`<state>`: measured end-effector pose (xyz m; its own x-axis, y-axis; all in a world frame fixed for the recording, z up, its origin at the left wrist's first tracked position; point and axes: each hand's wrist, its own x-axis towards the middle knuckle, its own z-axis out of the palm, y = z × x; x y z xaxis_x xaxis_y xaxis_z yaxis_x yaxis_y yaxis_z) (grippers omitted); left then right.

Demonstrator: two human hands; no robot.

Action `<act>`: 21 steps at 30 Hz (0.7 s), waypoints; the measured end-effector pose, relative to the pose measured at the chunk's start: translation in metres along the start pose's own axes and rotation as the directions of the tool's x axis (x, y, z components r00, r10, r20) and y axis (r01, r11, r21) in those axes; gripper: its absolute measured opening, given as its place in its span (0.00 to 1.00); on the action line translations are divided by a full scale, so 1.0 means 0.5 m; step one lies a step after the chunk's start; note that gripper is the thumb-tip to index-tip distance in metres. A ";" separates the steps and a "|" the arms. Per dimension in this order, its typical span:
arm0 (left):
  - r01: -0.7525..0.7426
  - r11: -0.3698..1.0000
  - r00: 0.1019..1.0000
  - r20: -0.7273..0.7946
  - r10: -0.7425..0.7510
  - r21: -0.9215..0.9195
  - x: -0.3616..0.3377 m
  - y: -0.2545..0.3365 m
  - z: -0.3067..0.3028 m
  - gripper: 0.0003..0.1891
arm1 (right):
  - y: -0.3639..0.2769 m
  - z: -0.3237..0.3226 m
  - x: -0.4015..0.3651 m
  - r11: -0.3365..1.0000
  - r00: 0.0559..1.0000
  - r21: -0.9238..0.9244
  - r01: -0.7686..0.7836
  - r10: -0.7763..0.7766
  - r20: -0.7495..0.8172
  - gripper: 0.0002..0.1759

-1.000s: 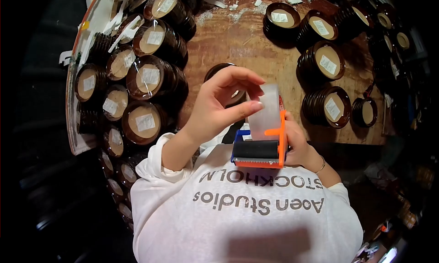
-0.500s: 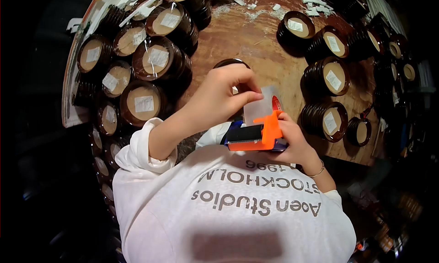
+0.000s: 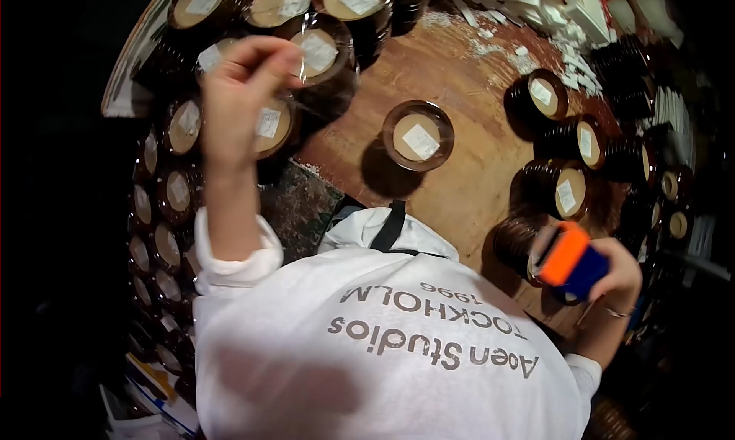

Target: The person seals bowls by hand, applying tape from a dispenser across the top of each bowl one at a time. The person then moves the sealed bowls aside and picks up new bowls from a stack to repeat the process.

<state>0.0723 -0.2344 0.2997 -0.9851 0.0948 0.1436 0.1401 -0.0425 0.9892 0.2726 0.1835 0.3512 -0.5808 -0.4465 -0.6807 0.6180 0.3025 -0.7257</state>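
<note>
Tape dispenser [image 3: 568, 262], orange and blue, held in the right grip [image 3: 599, 269] at about four o'clock from a lone brown dish [image 3: 404, 126].
The right grip is closed round the blue side of the dispenser, which is blurred and just beside a stack of dishes [image 3: 519, 245]; the left grip [image 3: 292, 66], raised at about ten o'clock from the lone dish, is narrow, thumb and fingertips pinched on what looks like clear tape [image 3: 304, 45], in front of labelled dishes [image 3: 337, 38]. The lone dish sits on the wooden desk [image 3: 478, 153], a white label [image 3: 421, 142] on its beige centre. More stacks [image 3: 570, 183] stand from two to four o'clock of it, with white scraps [image 3: 579, 72] beyond them around two o'clock.
</note>
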 end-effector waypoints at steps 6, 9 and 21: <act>0.321 0.841 0.929 -0.028 -0.369 -0.435 -0.061 -0.258 0.087 0.06 | -0.164 -0.097 -0.079 0.941 0.805 -0.197 -0.274 0.113 -0.582 0.40; 0.425 0.758 0.856 -0.054 -0.515 -0.494 -0.075 -0.380 0.090 0.06 | -0.274 -0.078 0.048 0.809 0.772 -0.334 -0.484 0.216 -0.597 0.43; 0.500 0.779 0.734 -0.292 -0.613 -0.378 -0.111 -0.744 0.117 0.06 | -0.463 -0.006 0.460 0.219 0.912 -0.899 -0.380 0.252 -0.324 0.37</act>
<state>0.0810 -0.1654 -0.0745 -0.8385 -0.1945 -0.5090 -0.4212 -0.3614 0.8319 -0.0054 0.0134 0.3624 -0.5452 -0.0581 -0.8363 -0.1201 0.9927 0.0094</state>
